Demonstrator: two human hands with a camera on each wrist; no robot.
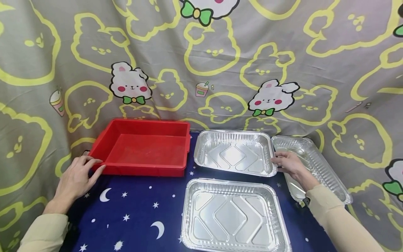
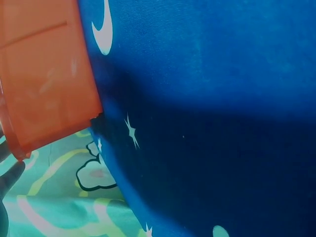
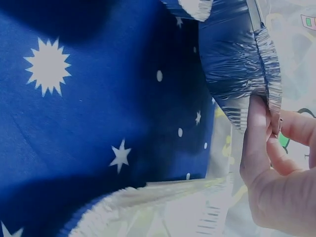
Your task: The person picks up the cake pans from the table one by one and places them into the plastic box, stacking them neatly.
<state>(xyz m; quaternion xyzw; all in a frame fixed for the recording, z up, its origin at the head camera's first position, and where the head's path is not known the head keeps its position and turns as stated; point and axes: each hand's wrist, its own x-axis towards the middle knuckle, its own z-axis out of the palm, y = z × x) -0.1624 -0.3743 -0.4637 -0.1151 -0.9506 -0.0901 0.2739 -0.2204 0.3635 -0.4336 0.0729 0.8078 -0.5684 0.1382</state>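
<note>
At the left, a red plastic tray point(image 1: 141, 170) sits on the table; my left hand point(image 1: 75, 176) pinches its near left corner at the rim. The left wrist view shows the thumb point(image 2: 12, 177) against that corner. My right hand point(image 1: 292, 166) grips the right rim of a rectangular foil pan point(image 1: 234, 155), just right of the red tray. In the right wrist view, the fingers point(image 3: 256, 128) hold the crimped foil edge from both sides. Nearer to me lies a second foil pan point(image 1: 231, 217). A third foil pan point(image 1: 329, 175) stands at the right, partly behind my right hand and forearm.
A dark blue cloth point(image 1: 135, 199) with white moons and stars covers the table. Behind it hangs a grey curtain point(image 1: 176, 45) printed with yellow outlines and white rabbits, close to the back edges of the red tray and pans.
</note>
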